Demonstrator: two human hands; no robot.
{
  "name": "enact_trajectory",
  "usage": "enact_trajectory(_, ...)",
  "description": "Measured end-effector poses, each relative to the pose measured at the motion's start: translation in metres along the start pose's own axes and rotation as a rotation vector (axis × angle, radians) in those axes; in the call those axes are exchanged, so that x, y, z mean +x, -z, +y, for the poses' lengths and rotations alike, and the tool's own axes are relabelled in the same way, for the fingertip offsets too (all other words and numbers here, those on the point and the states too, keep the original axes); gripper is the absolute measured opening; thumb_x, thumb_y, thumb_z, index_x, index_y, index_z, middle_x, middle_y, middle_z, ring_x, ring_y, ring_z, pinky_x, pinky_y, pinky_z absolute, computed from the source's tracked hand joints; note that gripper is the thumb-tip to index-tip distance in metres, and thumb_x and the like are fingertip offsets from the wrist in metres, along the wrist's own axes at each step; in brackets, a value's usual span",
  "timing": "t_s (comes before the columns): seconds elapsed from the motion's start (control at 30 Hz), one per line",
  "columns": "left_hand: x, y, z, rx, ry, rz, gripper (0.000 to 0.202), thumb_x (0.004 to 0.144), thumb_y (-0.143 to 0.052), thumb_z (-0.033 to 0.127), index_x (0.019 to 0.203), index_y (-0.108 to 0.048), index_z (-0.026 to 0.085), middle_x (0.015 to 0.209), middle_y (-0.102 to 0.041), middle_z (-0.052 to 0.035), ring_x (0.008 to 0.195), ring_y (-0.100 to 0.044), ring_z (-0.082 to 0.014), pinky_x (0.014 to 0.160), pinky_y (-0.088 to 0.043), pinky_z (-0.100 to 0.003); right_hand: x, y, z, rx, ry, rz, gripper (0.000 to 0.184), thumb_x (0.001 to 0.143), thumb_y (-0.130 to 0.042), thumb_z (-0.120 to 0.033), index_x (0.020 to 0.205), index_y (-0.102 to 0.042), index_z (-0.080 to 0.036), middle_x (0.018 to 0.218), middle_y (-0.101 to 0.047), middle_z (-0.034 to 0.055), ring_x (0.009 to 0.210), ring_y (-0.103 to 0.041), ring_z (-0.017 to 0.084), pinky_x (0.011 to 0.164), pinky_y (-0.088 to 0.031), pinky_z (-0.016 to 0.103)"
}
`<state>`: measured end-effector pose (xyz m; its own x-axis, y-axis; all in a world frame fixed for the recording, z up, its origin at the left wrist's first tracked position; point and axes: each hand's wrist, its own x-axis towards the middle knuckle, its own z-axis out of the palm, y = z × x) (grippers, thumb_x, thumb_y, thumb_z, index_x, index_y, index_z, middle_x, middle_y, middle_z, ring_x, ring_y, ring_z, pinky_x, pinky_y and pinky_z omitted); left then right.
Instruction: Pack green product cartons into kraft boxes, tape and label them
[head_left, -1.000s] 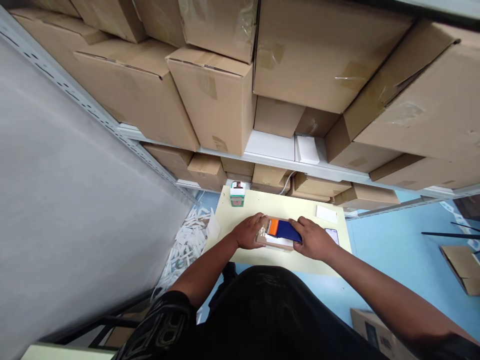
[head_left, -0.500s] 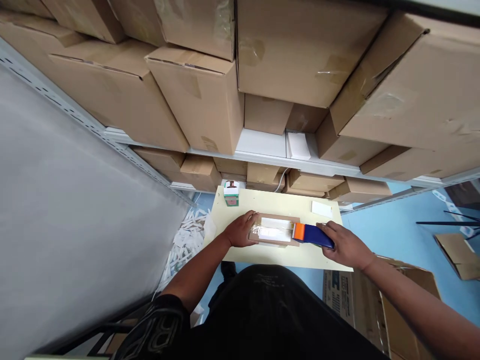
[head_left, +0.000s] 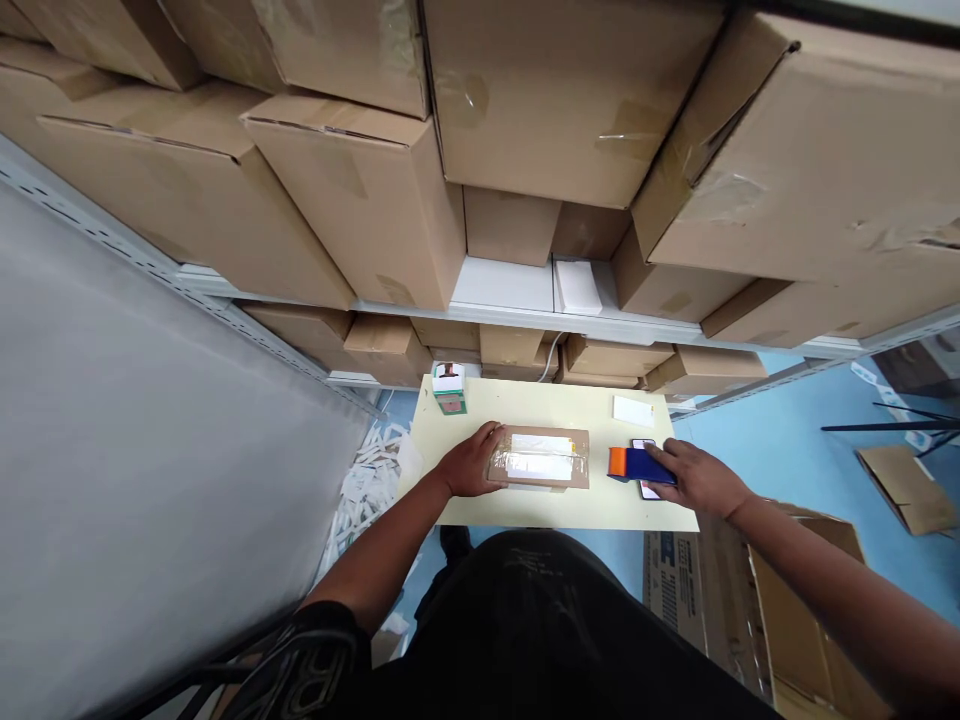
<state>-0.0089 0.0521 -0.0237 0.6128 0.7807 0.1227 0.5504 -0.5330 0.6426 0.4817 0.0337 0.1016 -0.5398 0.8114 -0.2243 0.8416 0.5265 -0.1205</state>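
A small cardboard box [head_left: 580,466] lies flat on the pale yellow table, with a white label and shiny clear tape along its top. My left hand [head_left: 471,464] grips the box's left end, thumb and fingers around the edge. In my right hand [head_left: 697,478] is a blue tape dispenser [head_left: 646,465] with an orange front end, held to the right of the box and apart from it. Partly hidden beneath the dispenser is a phone [head_left: 649,491] with a lit screen.
At the back of the table [head_left: 517,400] stand a green and white small box [head_left: 450,388] and a white card-like piece [head_left: 633,411]. Shelves of cartons [head_left: 547,110] rise behind. Paper scraps [head_left: 364,490] pile at left; an open carton [head_left: 799,600] is at lower right.
My right hand has drawn the tape dispenser rightward off the box, baring its right end and the tape across it. The phone now shows. My left hand still grips the box.
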Motion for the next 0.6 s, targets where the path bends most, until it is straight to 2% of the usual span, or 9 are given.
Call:
enact_trajectory(0.17, 0.000, -0.001, 0.002, -0.006, 0.010, -0.019, 0.125, 0.067, -0.090, 0.045, 0.164, -0.014, 0.020, 0.161, -0.027, -0.0230, 0.147, -0.039, -0.0422, 0.119, -0.042, -0.056, 0.028, -0.037, -0.003, 0.039, 0.027, 0.031, 0.068, 0.097, -0.055, -0.057, 0.149, -0.055, -0.012, 0.117, -0.065, 0.0190, 0.103, -0.065, 0.031, 0.095, -0.053, 0.045)
enact_trajectory(0.3, 0.000, 0.000, 0.000, -0.003, 0.019, -0.017, 0.127, 0.067, -0.091, 0.045, 0.164, -0.012, 0.021, 0.162, -0.026, -0.0237, 0.148, -0.038, -0.0424, 0.119, -0.042, -0.057, 0.044, -0.067, -0.007, 0.188, -0.048, 0.048, 0.068, 0.093, -0.061, -0.055, 0.147, -0.058, -0.014, 0.113, -0.068, 0.0153, 0.099, -0.068, 0.028, 0.097, -0.053, 0.044)
enact_trajectory(0.4, -0.004, 0.000, -0.004, 0.018, 0.011, -0.033, 0.128, 0.067, -0.091, 0.043, 0.164, -0.010, 0.021, 0.163, -0.024, -0.0244, 0.149, -0.036, -0.0430, 0.119, -0.042, -0.058, 0.049, -0.093, -0.015, 0.460, -0.215, -0.022, 0.065, 0.087, -0.067, -0.051, 0.141, -0.064, -0.016, 0.119, -0.071, 0.0145, 0.107, -0.069, 0.029, 0.102, -0.052, 0.044)
enact_trajectory(0.5, -0.010, -0.002, -0.006, 0.033, 0.010, -0.053, 0.130, 0.066, -0.092, 0.042, 0.164, -0.009, 0.025, 0.164, -0.022, -0.0234, 0.149, -0.036, -0.0436, 0.118, -0.043, -0.059, 0.049, -0.117, -0.026, 0.761, -0.488, -0.126, 0.061, 0.081, -0.073, -0.051, 0.131, -0.072, -0.018, 0.125, -0.074, 0.0119, 0.116, -0.069, 0.031, 0.106, -0.050, 0.042)
enact_trajectory(0.6, -0.013, -0.003, -0.005, 0.028, 0.036, -0.023, 0.129, 0.066, -0.092, 0.043, 0.164, -0.009, 0.024, 0.164, -0.023, -0.0236, 0.150, -0.035, -0.0440, 0.119, -0.042, -0.059, 0.041, -0.132, -0.032, 0.872, -0.682, -0.169, 0.063, 0.077, -0.075, -0.055, 0.127, -0.073, -0.016, 0.128, -0.074, 0.0116, 0.117, -0.069, 0.032, 0.104, -0.051, 0.040)
